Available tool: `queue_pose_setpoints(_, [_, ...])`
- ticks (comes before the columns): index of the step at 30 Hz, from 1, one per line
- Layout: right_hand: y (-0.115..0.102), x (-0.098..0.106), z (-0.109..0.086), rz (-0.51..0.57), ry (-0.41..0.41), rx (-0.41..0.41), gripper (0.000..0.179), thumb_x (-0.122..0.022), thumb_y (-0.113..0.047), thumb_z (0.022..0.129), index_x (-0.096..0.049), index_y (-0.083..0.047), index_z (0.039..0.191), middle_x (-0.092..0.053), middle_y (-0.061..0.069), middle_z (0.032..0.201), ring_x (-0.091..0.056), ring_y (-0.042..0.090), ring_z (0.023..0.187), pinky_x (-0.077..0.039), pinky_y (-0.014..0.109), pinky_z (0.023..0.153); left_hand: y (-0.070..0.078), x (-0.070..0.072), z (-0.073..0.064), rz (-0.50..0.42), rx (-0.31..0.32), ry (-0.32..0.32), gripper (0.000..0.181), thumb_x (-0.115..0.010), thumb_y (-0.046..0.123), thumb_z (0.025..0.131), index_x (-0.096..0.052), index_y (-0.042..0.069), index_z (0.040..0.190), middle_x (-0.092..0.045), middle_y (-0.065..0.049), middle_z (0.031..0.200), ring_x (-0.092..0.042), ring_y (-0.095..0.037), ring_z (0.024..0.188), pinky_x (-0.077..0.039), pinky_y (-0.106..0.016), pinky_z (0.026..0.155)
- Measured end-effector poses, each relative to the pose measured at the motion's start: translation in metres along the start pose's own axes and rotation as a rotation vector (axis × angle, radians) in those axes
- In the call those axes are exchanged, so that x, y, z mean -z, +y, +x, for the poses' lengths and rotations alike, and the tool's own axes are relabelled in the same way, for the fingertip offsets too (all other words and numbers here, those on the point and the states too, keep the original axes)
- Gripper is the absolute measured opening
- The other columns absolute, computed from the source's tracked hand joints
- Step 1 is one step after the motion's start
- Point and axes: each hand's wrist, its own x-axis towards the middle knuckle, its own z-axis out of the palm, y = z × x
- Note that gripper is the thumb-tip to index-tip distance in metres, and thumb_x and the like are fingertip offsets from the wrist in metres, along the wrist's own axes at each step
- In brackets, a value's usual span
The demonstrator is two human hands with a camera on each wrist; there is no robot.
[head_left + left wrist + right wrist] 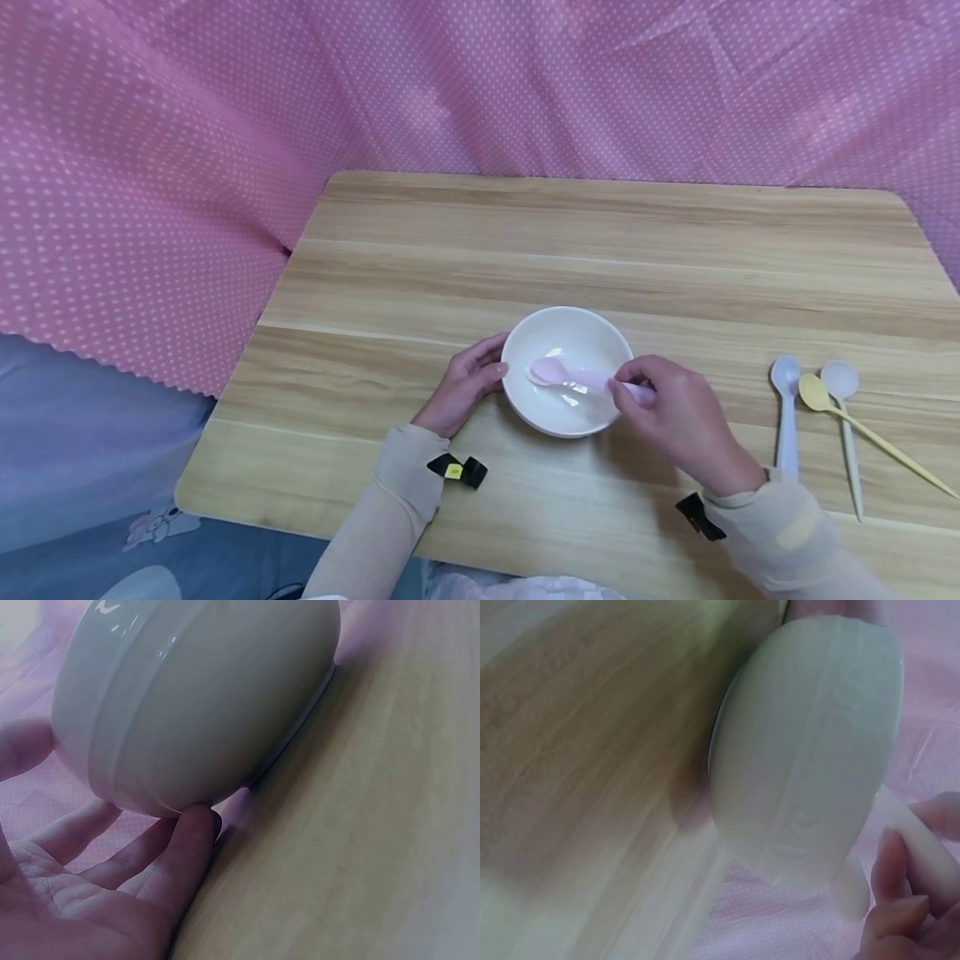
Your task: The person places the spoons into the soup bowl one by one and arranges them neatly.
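A white bowl (pixel 567 417) stands upright on the wooden table. My left hand (pixel 467 379) holds it from the left, thumb at the rim and fingers against the outer wall; the left wrist view shows these fingertips (pixel 196 817) low on the bowl's side. A pale pink spoon (pixel 588 379) lies across the inside of the bowl, its scoop toward the left. My right hand (pixel 678 417) pinches its handle just past the bowl's right rim. In the right wrist view, curled fingers (pixel 891 862) grip the handle, while the bowl's wall hides the scoop.
To the right lie a pale blue spoon (pixel 786 417), a yellow spoon (pixel 885 446) and a whitish spoon (pixel 850 454); the yellow one crosses the whitish one. Pink dotted cloth (pixel 480 92) hangs behind the table (pixel 525 225). The table's left edge meets blue fabric (pixel 82 433).
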Motion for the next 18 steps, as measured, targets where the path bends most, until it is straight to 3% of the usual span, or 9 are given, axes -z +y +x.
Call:
queue_pose_setpoints(11, [-0.0022, -0.006, -0.0033, -0.073, 0.01, 0.055, 0.009, -0.069, -0.016, 0.081, -0.069, -0.007, 0.084, -0.07, 0.005, 0.081, -0.064, 0.02, 0.075, -0.054, 0.041, 0.067, -0.0012, 0.0017, 0.001, 0.002, 0.008, -0.01, 0.049, -0.053, 0.013, 0.093, -0.041, 0.008, 0.141, -0.047, -0.015, 0.14, -0.051, -0.025, 0.121, -0.05, -0.033, 0.095])
queue_pose_setpoints(18, [-0.0021, -0.01, -0.0048, -0.127, 0.0, 0.073, 0.012, -0.069, -0.019, 0.081, -0.069, -0.007, 0.083, -0.07, 0.004, 0.08, -0.063, 0.017, 0.07, -0.054, 0.036, 0.06, -0.0007, 0.0021, 0.0015, 0.007, 0.012, -0.017, 0.05, -0.054, 0.014, 0.093, -0.041, 0.008, 0.141, -0.046, -0.015, 0.14, -0.05, -0.026, 0.123, -0.049, -0.034, 0.097])
